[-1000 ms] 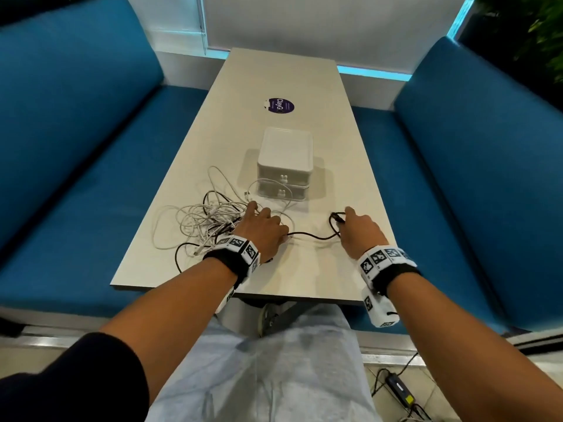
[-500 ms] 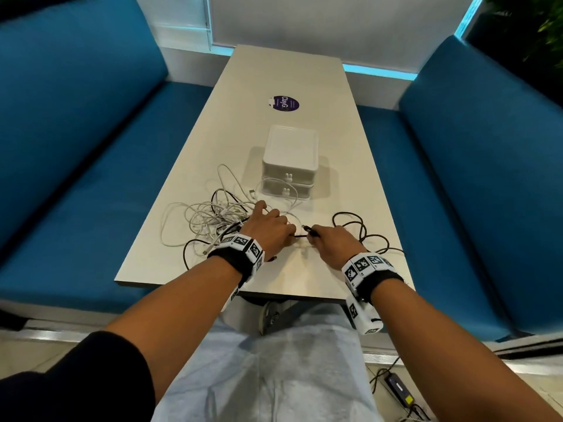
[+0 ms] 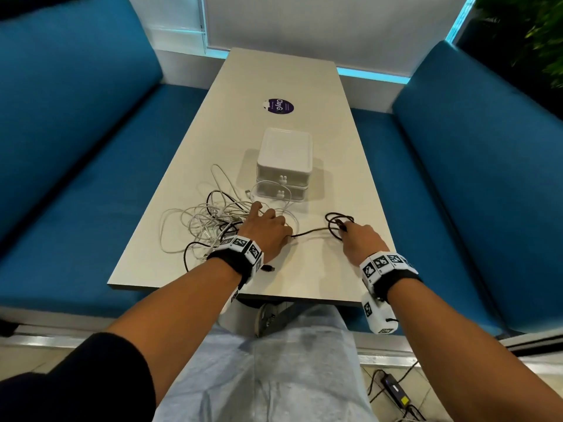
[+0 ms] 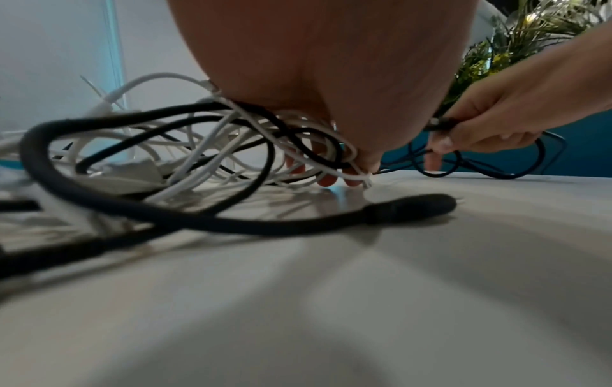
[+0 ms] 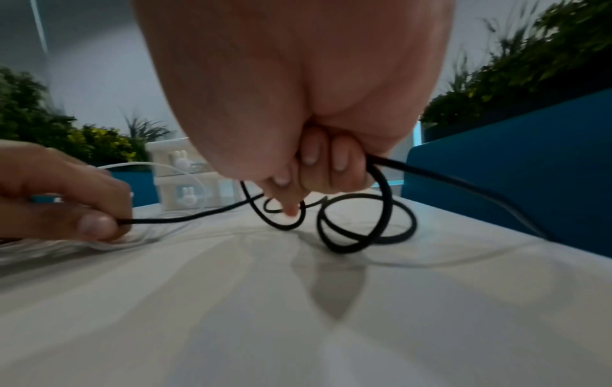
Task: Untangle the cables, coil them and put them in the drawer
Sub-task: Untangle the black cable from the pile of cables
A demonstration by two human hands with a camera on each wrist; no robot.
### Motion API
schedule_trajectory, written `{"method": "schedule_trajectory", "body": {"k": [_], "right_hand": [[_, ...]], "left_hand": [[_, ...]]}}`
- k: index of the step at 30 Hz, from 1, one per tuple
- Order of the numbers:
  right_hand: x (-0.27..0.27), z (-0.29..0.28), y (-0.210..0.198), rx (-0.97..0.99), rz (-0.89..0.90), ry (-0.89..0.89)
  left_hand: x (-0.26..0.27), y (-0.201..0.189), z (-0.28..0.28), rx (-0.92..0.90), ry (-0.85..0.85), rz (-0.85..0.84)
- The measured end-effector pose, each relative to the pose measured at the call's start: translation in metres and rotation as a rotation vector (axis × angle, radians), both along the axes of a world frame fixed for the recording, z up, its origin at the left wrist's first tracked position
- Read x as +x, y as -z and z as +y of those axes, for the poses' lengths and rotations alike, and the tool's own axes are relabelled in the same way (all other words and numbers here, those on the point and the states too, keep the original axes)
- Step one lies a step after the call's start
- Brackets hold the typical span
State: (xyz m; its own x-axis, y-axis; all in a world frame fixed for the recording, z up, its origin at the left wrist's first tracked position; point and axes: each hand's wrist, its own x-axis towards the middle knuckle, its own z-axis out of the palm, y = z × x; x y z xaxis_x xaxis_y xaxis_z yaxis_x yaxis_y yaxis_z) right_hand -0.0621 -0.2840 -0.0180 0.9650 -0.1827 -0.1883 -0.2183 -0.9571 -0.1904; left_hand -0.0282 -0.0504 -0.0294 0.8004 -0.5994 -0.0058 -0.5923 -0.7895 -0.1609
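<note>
A tangle of white and black cables (image 3: 210, 226) lies on the near left of the table (image 3: 335, 269). My left hand (image 3: 268, 229) rests on its right edge, fingertips (image 4: 326, 180) down among the strands, thumb and fingers pinching a black cable (image 5: 185, 217). That black cable (image 3: 313, 231) runs right to my right hand (image 3: 345, 229), which grips it with curled fingers (image 5: 311, 162). A few black loops (image 5: 364, 225) hang from that grip onto the table. A black plug end (image 3: 268, 268) lies by my left wrist. The white two-drawer unit (image 3: 285, 166) stands behind, both drawers closed.
Blue sofas flank the table on the left (image 3: 76, 117) and right (image 3: 487, 147). A purple round sticker (image 3: 277, 105) is on the far tabletop. A power adapter (image 3: 396, 391) with cords lies on the floor at lower right.
My right hand has moved from beside the left hand out to the right, drawing a stretch of black cable taut between the hands. The left hand has stayed on the tangle.
</note>
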Motion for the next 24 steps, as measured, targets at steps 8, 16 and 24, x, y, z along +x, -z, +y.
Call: {"method": "schedule_trajectory", "body": {"k": [8,16,24], "right_hand": [[0.0,0.047,0.005,0.293,-0.163,-0.195],[-0.001,0.048,-0.002,0.36,-0.269,-0.25],[0.002,0.056,0.018,0.297,0.032,-0.346]], "left_hand": [[-0.002,-0.007,-0.008,0.0,-0.065,0.06],[-0.001,-0.007,-0.006,0.002,-0.025,0.089],[0.0,-0.005,-0.001,-0.049,0.014,0.09]]}}
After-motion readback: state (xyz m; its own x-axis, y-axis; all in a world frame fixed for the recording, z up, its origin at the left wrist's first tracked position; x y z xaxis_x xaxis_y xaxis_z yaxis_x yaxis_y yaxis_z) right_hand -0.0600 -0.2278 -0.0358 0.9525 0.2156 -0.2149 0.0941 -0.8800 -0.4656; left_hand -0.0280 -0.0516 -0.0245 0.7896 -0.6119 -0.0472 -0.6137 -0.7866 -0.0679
